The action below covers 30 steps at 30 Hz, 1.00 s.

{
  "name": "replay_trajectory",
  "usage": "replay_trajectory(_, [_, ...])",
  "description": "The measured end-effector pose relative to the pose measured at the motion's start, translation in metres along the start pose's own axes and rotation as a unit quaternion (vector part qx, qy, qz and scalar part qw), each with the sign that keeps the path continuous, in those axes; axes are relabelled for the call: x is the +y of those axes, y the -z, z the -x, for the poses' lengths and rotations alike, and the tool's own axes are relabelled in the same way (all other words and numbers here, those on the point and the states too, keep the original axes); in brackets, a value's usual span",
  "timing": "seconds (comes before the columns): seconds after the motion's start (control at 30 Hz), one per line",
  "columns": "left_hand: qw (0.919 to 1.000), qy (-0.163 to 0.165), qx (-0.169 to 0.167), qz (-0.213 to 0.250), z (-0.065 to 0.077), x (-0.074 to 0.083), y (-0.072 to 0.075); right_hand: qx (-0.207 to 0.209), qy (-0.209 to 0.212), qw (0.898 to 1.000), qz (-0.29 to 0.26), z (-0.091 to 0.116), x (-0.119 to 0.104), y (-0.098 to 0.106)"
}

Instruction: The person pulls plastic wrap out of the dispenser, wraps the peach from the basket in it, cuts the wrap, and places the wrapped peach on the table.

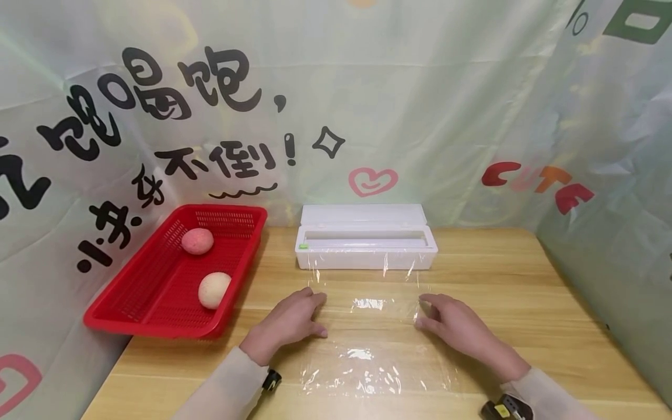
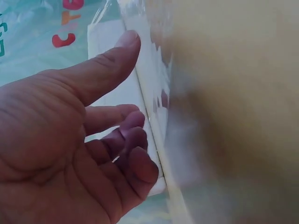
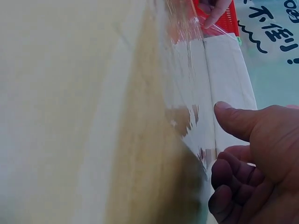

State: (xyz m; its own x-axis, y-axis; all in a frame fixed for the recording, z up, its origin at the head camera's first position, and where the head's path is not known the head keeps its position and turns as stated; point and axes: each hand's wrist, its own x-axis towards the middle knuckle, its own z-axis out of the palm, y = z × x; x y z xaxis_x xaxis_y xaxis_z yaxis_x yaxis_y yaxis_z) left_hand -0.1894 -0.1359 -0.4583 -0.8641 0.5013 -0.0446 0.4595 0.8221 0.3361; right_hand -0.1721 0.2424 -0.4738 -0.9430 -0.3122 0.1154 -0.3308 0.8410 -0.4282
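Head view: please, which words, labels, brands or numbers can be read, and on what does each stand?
"饱喝饱," – cloth, upper left; the character before it is cut off.
"快乐不倒!" – cloth, row below.
"CUTE" – cloth, right part.
Black marks, upper right: cut off, unreadable.
Yellow label by the right sleeve: too small.
White box: nothing readable.

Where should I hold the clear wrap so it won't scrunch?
Probably pinch the wrap by both side edges, coming in from left and right: it's a thin, wide sheet stretching from the box towards you, so grabbing its middle could crumple it.
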Motion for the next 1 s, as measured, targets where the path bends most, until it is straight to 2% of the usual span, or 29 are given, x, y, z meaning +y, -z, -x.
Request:
replay_trajectory(0.2, [0.9986, 0.037, -0.032, 0.018, -0.007, -0.001, 0.001, -0.011, -0.011, 1.0, 0.008, -0.007, 0.001, -0.002])
replay_trajectory(0.37, [0.9966, 0.057, -0.044, 0.041, -0.01, -0.003, 0.001, -0.023, -0.027, 0.999, 0.005, -0.01, 0.002, -0.004])
replay_trajectory(0.63, [0.9959, 0.059, -0.047, 0.051, -0.011, -0.002, 0.004, 0.023, -0.077, 0.996, -0.034, -0.012, -0.005, -0.003])
replay_trajectory(0.8, [0.9971, 0.052, -0.046, 0.032, -0.01, 0.0, 0.007, 0.035, -0.08, 0.995, -0.048, -0.014, -0.012, -0.006])
replay_trajectory(1.0, [0.9979, 0.059, -0.027, 0.0, -0.009, 0.005, 0.018, 0.022, -0.08, 0.996, -0.034, -0.014, -0.011, -0.012])
